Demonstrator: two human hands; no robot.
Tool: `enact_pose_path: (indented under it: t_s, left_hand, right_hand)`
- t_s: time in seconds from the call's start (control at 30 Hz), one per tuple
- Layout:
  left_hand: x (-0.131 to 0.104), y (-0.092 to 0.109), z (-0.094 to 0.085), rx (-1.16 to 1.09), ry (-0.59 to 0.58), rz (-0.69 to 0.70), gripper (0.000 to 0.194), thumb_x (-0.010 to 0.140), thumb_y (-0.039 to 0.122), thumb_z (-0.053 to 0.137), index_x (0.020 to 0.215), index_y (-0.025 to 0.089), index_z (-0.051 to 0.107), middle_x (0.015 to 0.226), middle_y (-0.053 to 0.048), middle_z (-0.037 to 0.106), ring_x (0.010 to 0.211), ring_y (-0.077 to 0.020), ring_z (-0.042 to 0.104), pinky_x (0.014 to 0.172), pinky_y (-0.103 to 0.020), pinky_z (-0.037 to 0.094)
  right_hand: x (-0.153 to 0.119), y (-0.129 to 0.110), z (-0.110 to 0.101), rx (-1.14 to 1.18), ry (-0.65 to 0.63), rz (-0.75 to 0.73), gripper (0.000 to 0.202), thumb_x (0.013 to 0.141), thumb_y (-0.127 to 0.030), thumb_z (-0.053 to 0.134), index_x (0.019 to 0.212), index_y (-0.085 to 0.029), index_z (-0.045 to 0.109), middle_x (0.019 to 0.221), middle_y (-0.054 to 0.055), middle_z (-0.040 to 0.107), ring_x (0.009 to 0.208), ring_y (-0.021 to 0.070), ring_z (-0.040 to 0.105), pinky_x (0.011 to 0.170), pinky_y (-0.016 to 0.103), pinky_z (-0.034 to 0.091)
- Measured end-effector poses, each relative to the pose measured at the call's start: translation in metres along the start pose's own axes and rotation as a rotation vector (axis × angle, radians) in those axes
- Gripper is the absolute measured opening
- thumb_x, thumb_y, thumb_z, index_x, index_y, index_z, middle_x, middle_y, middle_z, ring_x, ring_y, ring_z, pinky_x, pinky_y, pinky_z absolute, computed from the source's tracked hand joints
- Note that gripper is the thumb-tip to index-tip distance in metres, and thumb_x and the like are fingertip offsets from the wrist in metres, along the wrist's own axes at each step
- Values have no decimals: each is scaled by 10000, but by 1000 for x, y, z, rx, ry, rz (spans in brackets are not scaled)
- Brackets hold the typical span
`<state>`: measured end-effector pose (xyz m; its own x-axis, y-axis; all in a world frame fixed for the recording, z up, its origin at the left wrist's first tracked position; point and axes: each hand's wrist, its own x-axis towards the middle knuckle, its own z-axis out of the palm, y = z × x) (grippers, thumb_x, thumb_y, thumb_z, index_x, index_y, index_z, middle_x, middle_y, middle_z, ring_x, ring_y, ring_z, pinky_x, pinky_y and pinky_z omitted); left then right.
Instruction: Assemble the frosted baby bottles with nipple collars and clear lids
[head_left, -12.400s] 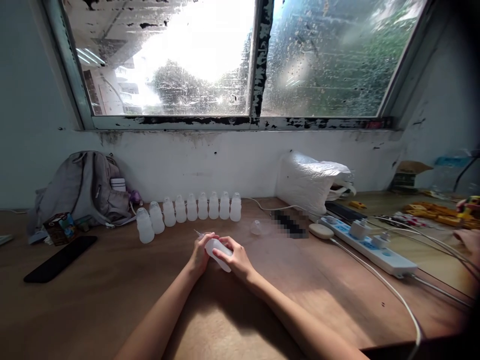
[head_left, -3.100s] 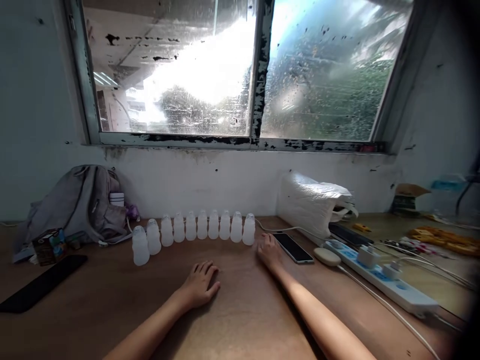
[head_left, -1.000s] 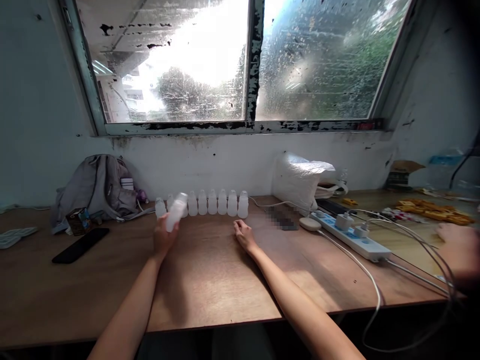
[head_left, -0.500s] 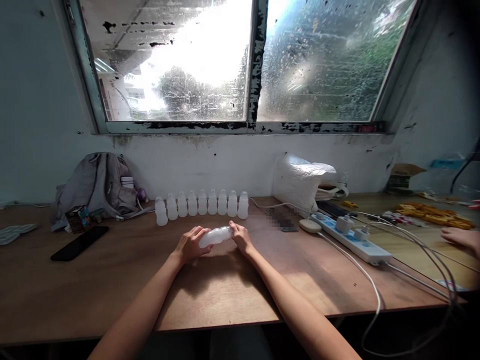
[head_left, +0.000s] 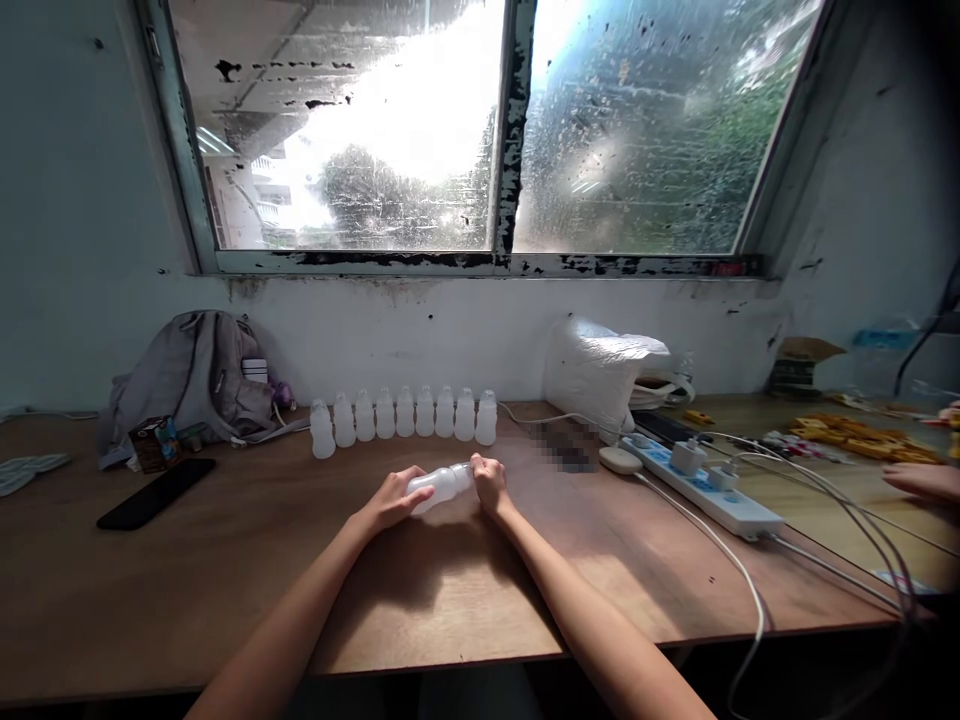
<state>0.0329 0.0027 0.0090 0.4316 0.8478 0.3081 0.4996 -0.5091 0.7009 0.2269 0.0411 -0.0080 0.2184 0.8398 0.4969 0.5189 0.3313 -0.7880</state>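
Note:
A translucent white baby bottle (head_left: 444, 486) lies nearly level above the table, its capped end to the right. Around its base my left hand (head_left: 396, 498) is closed, thumb on the near side. My right hand (head_left: 489, 482) grips the clear cap end, with its fingers curled in and covering the tip. Behind both hands, several similar baby bottles (head_left: 405, 412) stand upright in a row.
A grey backpack (head_left: 202, 385), a small box (head_left: 156, 443) and a black phone (head_left: 156, 494) are on the left. To the right are a white foil bag (head_left: 592, 375), a round white pad (head_left: 619, 460) and a power strip (head_left: 709, 495) with cables. Another person's hand (head_left: 921, 480) rests near yellow parts (head_left: 847, 432).
My right hand has curled further round the cap end. Both hands and the bottle have shifted slightly right. The view has tilted a little upward.

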Motion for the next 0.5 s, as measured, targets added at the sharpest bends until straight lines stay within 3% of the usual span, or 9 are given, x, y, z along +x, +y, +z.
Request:
enact_pose_path:
  t_s: [0.2,0.33,0.5]
  left_hand:
    - [10,-18,5,-424,-123,-261,391,755,470,371,814,123,541,519,10,522,356,-78,396,335,-190,256]
    - [9,-23,3,-641,-214,-332,435,775,492,322,802,112,533,484,1,527,308,-62,343,307,-187,191]
    - [0,-17,1,-637,-211,-330,485,770,541,361,849,102,552,534,-14,553,342,-58,360,332,-190,216]
  right_hand:
    - [-4,-4,1,9,-1,-50,398,760,-366,293,397,-206,260,371,-17,319,404,103,294,427,249,200]
    - [-7,-5,0,18,-24,-85,420,783,-390,285,408,-202,262,382,-22,313,413,97,283,435,244,202]
    - [-9,-9,-5,78,-270,-188,385,792,-421,336,504,-182,428,447,-26,408,448,100,344,449,219,250]
